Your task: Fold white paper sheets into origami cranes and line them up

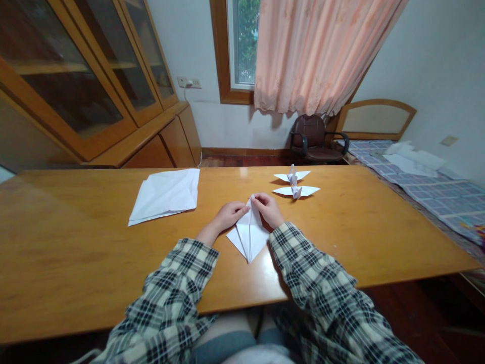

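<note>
A partly folded sheet of white paper (250, 235) lies on the wooden table in front of me, its lower point toward me and several creased flaps meeting along a middle line. My left hand (230, 214) grips its upper left edge, thumb on top. At the narrow top tip, my right hand (268, 208) pinches the paper between thumb and fingers. Beyond my right hand stand two white folded paper cranes, a nearer crane (296, 191) and a farther crane (291, 176), both with wings spread.
A stack of white paper sheets (164, 194) lies on the table (94, 263) to the left. Behind the table are a glass-door cabinet (140, 136), a brown armchair (312, 136) and a pink curtain (310, 55). A bed (413, 172) stands at the right.
</note>
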{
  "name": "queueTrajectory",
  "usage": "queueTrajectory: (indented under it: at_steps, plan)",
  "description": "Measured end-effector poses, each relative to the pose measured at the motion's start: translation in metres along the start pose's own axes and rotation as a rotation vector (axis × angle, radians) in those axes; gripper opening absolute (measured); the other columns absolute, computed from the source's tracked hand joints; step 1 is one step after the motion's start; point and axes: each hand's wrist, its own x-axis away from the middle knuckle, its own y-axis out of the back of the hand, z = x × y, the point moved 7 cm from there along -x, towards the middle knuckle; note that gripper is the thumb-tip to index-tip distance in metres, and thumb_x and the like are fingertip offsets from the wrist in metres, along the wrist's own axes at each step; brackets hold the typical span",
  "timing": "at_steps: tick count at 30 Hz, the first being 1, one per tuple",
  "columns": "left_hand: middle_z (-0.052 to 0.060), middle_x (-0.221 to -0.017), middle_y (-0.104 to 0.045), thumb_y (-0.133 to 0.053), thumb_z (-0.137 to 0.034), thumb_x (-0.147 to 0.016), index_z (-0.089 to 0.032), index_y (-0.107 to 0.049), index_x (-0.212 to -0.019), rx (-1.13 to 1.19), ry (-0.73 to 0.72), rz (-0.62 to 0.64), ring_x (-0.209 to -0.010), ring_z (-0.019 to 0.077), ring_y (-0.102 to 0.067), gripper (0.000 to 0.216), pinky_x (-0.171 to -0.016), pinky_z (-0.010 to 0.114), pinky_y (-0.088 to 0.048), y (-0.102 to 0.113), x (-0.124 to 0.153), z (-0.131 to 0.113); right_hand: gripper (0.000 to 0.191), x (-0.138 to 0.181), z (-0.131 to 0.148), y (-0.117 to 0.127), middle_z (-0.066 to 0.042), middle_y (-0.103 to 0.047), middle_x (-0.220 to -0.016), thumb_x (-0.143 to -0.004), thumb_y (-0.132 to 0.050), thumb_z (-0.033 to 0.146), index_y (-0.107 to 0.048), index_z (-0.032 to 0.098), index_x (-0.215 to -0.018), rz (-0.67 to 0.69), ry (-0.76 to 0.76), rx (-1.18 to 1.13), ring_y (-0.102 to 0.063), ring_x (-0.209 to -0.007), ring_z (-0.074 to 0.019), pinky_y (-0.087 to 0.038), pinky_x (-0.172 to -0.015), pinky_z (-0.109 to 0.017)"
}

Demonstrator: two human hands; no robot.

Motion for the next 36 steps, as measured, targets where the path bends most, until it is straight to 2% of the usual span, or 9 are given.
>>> queueTrajectory:
  at_steps: [5, 9, 14, 18, 22, 28, 36]
  plan:
    - [0.000, -0.062, -0.050, -0.040, -0.051, -0.092, -0.017, -0.053, -0.060, -0.022, -0.005, -0.028, -0.063, 0.0136, -0.048, 0.049, -0.060, 0.025, -0.036, 0.002, 0.000, 0.000, 0.038, -0.001, 0.001, 0.005, -0.004, -0.070, -0.084, -0.081, -0.059, 0.055, -0.069, 0.019, -0.080, -0.034, -0.011, 0.012, -0.061, -0.085, -0.0194, -0.048, -0.083, -0.032]
    - [0.002, -0.068, -0.057, -0.043, -0.049, -0.092, -0.016, -0.060, -0.068, 0.004, 0.014, -0.095, -0.068, 0.0150, -0.052, 0.044, -0.065, 0.026, -0.041, 0.007, 0.000, 0.002, 0.045, -0.002, -0.002, 0.006, -0.003, -0.069, -0.081, -0.085, -0.051, 0.060, -0.069, 0.019, -0.080, 0.032, -0.044, 0.028, -0.061, -0.081, -0.0177, -0.048, -0.076, -0.029]
    - [0.004, -0.081, -0.066, -0.046, -0.046, -0.092, -0.016, -0.066, -0.084, 0.083, 0.022, -0.191, -0.078, 0.0176, -0.058, 0.036, -0.073, 0.028, -0.045, 0.014, 0.001, 0.002, 0.041, -0.002, -0.005, 0.004, -0.004, -0.070, -0.082, -0.079, -0.061, 0.058, -0.070, 0.019, -0.082, 0.121, -0.032, 0.055, -0.061, -0.079, -0.0171, -0.048, -0.075, -0.029]
    - [0.003, -0.076, -0.063, -0.048, -0.046, -0.091, -0.016, -0.064, -0.078, 0.076, 0.027, -0.212, -0.073, 0.0169, -0.057, 0.036, -0.069, 0.028, -0.044, 0.016, 0.001, 0.001, 0.035, -0.001, -0.003, 0.006, -0.005, -0.071, -0.082, -0.079, -0.064, 0.052, -0.071, 0.018, -0.082, 0.107, -0.010, 0.129, -0.062, -0.077, -0.0175, -0.048, -0.074, -0.030]
    - [0.003, -0.074, -0.061, -0.042, -0.048, -0.093, -0.017, -0.062, -0.076, 0.066, 0.032, -0.240, -0.072, 0.0162, -0.055, 0.041, -0.068, 0.027, -0.043, 0.018, 0.002, 0.001, 0.034, -0.001, 0.002, 0.007, -0.005, -0.071, -0.079, -0.080, -0.064, 0.050, -0.072, 0.017, -0.080, 0.090, 0.039, 0.227, -0.060, -0.073, -0.0169, -0.047, -0.070, -0.030]
    - [0.002, -0.071, -0.059, -0.043, -0.046, -0.094, -0.017, -0.064, -0.074, -0.014, 0.028, -0.305, -0.071, 0.0159, -0.054, 0.040, -0.067, 0.027, -0.041, 0.024, 0.003, 0.000, 0.035, -0.001, 0.002, 0.005, -0.004, -0.069, -0.076, -0.080, -0.064, 0.052, -0.072, 0.018, -0.080, 0.114, 0.046, 0.246, -0.059, -0.070, -0.0160, -0.046, -0.066, -0.028]
    - [0.003, -0.068, -0.056, -0.043, -0.041, -0.094, -0.019, -0.062, -0.071, -0.131, 0.072, -0.490, -0.069, 0.0162, -0.053, 0.038, -0.065, 0.028, -0.040, 0.041, 0.010, -0.001, 0.030, 0.003, 0.003, 0.000, -0.003, -0.064, -0.068, -0.079, -0.065, 0.048, -0.071, 0.019, -0.075, 0.258, 0.051, 0.343, -0.055, -0.063, -0.0146, -0.041, -0.059, -0.027]
